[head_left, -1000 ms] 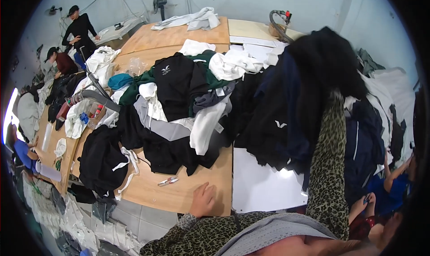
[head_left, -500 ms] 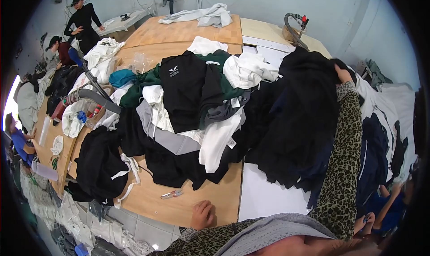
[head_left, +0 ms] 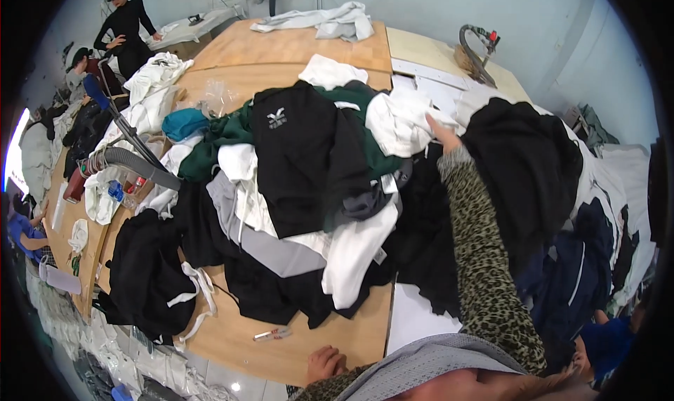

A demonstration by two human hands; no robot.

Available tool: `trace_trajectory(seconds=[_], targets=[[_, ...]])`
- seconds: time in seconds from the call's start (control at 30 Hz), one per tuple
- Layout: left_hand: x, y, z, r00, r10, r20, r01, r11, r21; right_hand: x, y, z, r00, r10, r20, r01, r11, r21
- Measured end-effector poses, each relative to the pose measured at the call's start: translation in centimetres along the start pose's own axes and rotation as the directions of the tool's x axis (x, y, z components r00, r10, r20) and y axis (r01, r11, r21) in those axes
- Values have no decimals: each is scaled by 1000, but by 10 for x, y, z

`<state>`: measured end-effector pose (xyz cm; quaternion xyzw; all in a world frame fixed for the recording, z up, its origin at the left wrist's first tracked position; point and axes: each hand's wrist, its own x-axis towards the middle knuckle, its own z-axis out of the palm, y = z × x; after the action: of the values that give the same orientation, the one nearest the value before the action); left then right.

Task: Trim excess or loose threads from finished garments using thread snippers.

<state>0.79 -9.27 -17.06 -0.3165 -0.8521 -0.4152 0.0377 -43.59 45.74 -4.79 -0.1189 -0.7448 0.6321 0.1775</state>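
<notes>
My right hand (head_left: 445,134) reaches over the pile to the right edge of a bunched white garment (head_left: 399,122). Its visible fingers stretch out and seem to touch the cloth. My left hand (head_left: 326,366) lies at the table's front edge, fingers curled, with nothing visible in it. A black garment (head_left: 295,162) with a small white chest emblem tops the heap, over dark green cloth (head_left: 217,140). Right of my forearm sits a large black garment (head_left: 526,166). A pair of thread snips (head_left: 272,334) lies on the wood in front of my left hand.
A black garment with white ties (head_left: 144,267) hangs over the front left edge. A grey hose (head_left: 133,163) arches over the left side. Dark blue clothing (head_left: 579,253) lies at right. Other people stand at far left, one in black (head_left: 128,32); another person (head_left: 607,341) is at lower right.
My right hand has left the black garment at the right and moved left to the white one. That black garment has slumped rightward. My left hand stays at the table's edge.
</notes>
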Motion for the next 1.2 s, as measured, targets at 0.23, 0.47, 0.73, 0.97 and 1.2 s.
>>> trace_trajectory(seconds=[0.23,0.47,0.73,0.97,1.2], targets=[[-7,-11,34,923,164,-347,-131,985,116,12,69,23,773,315,-551,-534,792,-296],[-18,11,5,991,-104,-88,111,990,88,-34,1,41,961,162,-224,3,804,594],[-1,18,-20,999,-24,27,26,998,-56,-122,-239,103,978,-185,99,94,809,580],[-15,-1,2,999,41,-9,-40,998,38,-227,-303,226,868,-346,355,12,731,683],[4,8,-9,992,104,-66,-109,992,-65,-168,-125,278,987,-62,148,55,997,47]])
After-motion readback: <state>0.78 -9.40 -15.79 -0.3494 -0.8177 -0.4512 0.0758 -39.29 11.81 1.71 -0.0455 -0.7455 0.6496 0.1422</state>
